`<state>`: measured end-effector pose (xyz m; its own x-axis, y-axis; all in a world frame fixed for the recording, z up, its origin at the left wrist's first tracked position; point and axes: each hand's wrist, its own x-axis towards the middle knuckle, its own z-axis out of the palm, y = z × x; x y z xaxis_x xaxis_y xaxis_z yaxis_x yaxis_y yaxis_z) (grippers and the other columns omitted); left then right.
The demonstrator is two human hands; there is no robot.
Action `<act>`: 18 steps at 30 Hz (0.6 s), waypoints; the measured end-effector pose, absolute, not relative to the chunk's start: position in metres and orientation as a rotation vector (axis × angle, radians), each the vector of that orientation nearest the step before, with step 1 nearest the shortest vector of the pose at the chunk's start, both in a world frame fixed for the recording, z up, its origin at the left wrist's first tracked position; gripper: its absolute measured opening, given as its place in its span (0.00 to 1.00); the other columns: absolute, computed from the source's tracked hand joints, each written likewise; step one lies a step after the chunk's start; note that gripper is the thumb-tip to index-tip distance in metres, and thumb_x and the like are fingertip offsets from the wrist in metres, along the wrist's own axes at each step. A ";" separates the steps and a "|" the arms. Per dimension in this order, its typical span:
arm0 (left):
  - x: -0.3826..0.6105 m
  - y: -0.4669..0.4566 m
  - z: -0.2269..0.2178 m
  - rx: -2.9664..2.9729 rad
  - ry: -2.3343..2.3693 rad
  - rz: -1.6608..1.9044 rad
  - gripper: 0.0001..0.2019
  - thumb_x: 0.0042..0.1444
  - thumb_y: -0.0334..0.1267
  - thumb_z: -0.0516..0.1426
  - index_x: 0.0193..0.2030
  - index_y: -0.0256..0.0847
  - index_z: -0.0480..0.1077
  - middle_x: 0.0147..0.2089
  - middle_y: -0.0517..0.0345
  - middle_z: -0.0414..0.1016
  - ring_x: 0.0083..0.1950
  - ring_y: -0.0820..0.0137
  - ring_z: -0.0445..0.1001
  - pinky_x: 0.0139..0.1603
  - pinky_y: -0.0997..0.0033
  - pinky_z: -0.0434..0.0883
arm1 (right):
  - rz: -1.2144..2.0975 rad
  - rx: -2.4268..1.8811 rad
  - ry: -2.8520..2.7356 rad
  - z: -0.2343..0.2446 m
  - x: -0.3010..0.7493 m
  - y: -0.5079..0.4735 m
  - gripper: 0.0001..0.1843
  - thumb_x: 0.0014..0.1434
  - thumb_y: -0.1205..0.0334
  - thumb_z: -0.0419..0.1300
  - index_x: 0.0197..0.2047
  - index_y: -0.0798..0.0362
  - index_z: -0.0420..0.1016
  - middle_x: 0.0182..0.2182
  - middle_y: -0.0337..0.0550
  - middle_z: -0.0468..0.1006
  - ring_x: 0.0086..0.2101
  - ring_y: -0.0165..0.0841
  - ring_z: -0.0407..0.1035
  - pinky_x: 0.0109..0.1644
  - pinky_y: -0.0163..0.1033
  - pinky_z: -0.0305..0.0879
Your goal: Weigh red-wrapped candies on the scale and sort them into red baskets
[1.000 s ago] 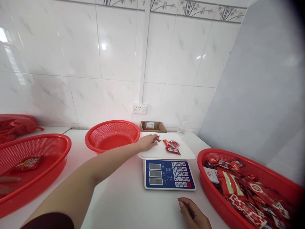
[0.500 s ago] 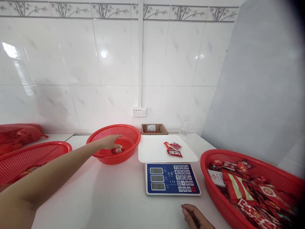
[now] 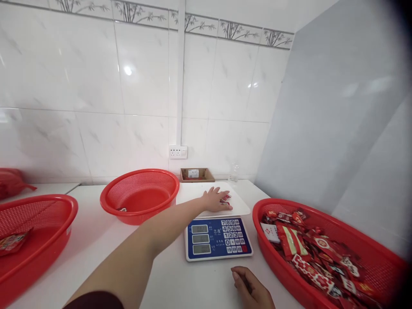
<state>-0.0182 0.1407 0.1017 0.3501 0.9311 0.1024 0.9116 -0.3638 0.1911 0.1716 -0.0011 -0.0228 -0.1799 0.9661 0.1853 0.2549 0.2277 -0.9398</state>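
Note:
My left hand [image 3: 215, 199] reaches across onto the white pan of the scale [image 3: 193, 193], its fingers lying over the small red packets [image 3: 226, 198] there. Whether the fingers grip a packet is hidden. The scale's blue keypad panel [image 3: 217, 238] faces me. My right hand [image 3: 252, 289] rests on the white table in front of the scale, fingers curled loosely, nothing seen in them. A round red basket [image 3: 140, 195] stands left of the scale with one small packet [image 3: 122, 209] inside it.
At the right stands a large red basket [image 3: 370, 253] heaped with several red packets. Another red basket [image 3: 38, 231] at the left holds a packet [image 3: 11, 242]. A small cardboard box [image 3: 196, 174] and a wall socket [image 3: 178, 151] are behind the scale. A grey panel rises at the right.
My left hand took a packet from the scale pan, dropped it into the round red basket, then came back onto the packets on the pan. The right hand stayed put.

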 end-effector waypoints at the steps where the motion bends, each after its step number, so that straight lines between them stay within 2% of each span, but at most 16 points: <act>1: -0.011 0.145 0.098 2.519 1.695 0.270 0.38 0.50 0.67 0.47 0.64 0.51 0.51 0.66 0.44 0.51 0.65 0.46 0.50 0.58 0.41 0.55 | 1.011 -1.163 -1.613 -0.023 0.171 -0.002 0.17 0.47 0.44 0.59 0.29 0.49 0.77 0.22 0.36 0.76 0.26 0.34 0.70 0.31 0.31 0.67; 6: -0.005 0.150 0.093 2.627 1.705 0.256 0.25 0.59 0.55 0.46 0.58 0.46 0.63 0.56 0.42 0.62 0.57 0.51 0.63 0.54 0.50 0.62 | 0.974 -1.176 -1.556 -0.023 0.169 -0.004 0.17 0.49 0.45 0.58 0.29 0.49 0.76 0.22 0.35 0.75 0.26 0.33 0.69 0.32 0.31 0.66; 11: -0.038 0.135 0.104 2.654 1.736 0.225 0.16 0.61 0.45 0.48 0.53 0.46 0.66 0.48 0.48 0.66 0.48 0.58 0.69 0.45 0.61 0.68 | 1.020 -1.165 -1.584 -0.028 0.172 -0.001 0.17 0.49 0.45 0.58 0.30 0.49 0.76 0.23 0.36 0.76 0.27 0.34 0.70 0.32 0.32 0.67; 14: -0.068 0.115 0.119 2.627 1.810 0.295 0.16 0.62 0.43 0.48 0.55 0.47 0.63 0.48 0.51 0.66 0.48 0.61 0.69 0.46 0.64 0.67 | 1.030 -1.166 -1.583 -0.031 0.174 0.002 0.17 0.47 0.43 0.59 0.30 0.48 0.77 0.22 0.37 0.76 0.27 0.35 0.70 0.31 0.33 0.68; 18: -0.116 0.075 0.140 2.499 1.977 0.424 0.18 0.64 0.44 0.43 0.58 0.44 0.59 0.53 0.50 0.64 0.52 0.62 0.67 0.51 0.64 0.64 | 1.033 -1.156 -1.600 -0.030 0.174 0.002 0.16 0.47 0.44 0.60 0.30 0.47 0.77 0.23 0.37 0.77 0.27 0.36 0.71 0.32 0.33 0.68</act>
<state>-0.1162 0.0755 0.1401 0.2095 0.9454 0.2497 0.9646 -0.2416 0.1054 0.1738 0.0016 -0.0304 -0.1773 0.9673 0.1811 0.2333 0.2201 -0.9471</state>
